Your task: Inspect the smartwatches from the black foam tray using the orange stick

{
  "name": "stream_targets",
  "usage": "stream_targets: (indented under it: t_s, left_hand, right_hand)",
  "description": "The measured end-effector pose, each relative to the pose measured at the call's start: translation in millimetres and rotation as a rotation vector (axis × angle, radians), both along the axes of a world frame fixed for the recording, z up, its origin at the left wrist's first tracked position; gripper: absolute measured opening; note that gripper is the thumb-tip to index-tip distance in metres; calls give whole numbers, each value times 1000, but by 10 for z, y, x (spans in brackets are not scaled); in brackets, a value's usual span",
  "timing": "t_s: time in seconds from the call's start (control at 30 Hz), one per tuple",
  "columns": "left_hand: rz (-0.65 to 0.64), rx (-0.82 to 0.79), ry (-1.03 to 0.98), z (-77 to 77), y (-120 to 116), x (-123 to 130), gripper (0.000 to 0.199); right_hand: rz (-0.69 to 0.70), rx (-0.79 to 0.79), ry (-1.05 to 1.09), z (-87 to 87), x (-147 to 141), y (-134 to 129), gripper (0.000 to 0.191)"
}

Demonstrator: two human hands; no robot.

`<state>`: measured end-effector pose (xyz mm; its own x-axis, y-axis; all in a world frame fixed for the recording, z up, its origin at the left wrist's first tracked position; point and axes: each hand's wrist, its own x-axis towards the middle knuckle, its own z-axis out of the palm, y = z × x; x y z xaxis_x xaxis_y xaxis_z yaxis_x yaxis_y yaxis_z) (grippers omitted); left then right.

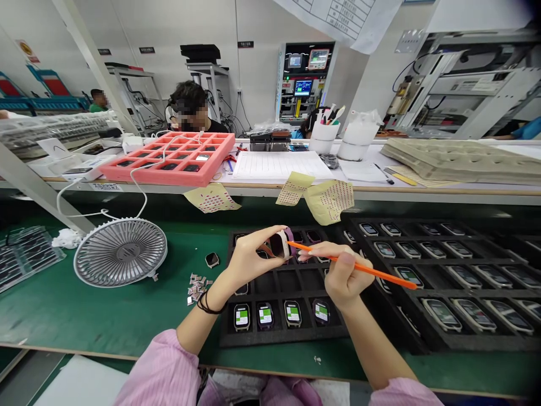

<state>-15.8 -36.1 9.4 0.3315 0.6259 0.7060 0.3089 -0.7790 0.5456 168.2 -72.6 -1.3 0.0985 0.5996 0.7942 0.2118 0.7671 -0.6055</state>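
My left hand (252, 254) pinches a watch body (279, 245) with a pale edge, held upright above the black foam tray (287, 337). A purple piece (289, 241) shows right behind it. Between the fingers of my right hand (341, 269) is a long orange stick (376, 273), its thin tip touching or very near the watch's edge. Below both hands, several watches with lit green and white screens, one of them a watch (242, 317) at the left, lie in the tray's front row. Middle compartments of this tray hold nothing visible.
Left on the green bench (127, 316) are a round fan (122, 252), a lone watch (212, 259) and small loose parts (198, 287). More watches fill a second black tray (465, 340) at right. A shelf holds a pink foam tray (169, 175). A person (192, 107) sits beyond.
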Motion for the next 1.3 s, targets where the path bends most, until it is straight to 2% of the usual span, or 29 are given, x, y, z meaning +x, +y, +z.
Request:
stream_targets:
  t_s: [0.1, 0.17, 0.27, 0.33, 0.43, 0.5, 0.6, 0.7, 0.83, 0.93, 1.13, 1.3]
  left_hand:
    - [34, -18, -4, -17, 20, 2, 51]
    - [27, -43, -9, -16, 30, 10, 50]
    - [6, -46, 22, 7, 30, 19, 47]
    - [49, -18, 79, 22, 25, 19, 45]
    - [170, 29, 160, 25, 17, 9, 44]
    - [205, 49, 183, 13, 12, 6, 43]
    - [177, 47, 185, -6, 5, 18, 41]
    - [113, 21, 148, -5, -2, 35, 44]
    - [10, -43, 72, 30, -16, 32, 46]
    - [-22, -66, 43, 53, -31, 21, 43]
    - [-1, -54, 19, 75, -53, 33, 40]
    - [70, -2, -12, 124, -51, -2, 39]
  right_hand:
    - [-31, 121, 1, 4, -13, 23, 36]
    - [15, 89, -9, 18, -16, 43, 36]
    - [65, 18, 130, 45, -25, 79, 34]
    - [45, -67, 190, 60, -50, 108, 30]
    - [71, -286, 89, 67, -125, 155, 26]
    - [118, -393, 37, 60, -180, 185, 34]
    - [201, -473, 58, 50, -223, 222, 49]
    - [296, -531, 128, 68, -203, 242, 49]
    - [383, -572, 224, 110, -158, 239, 47]
    - [417, -593, 260, 119, -151, 232, 47]
    - [414, -584, 300, 111, -151, 225, 42]
    - [417, -571, 328, 120, -132, 221, 35]
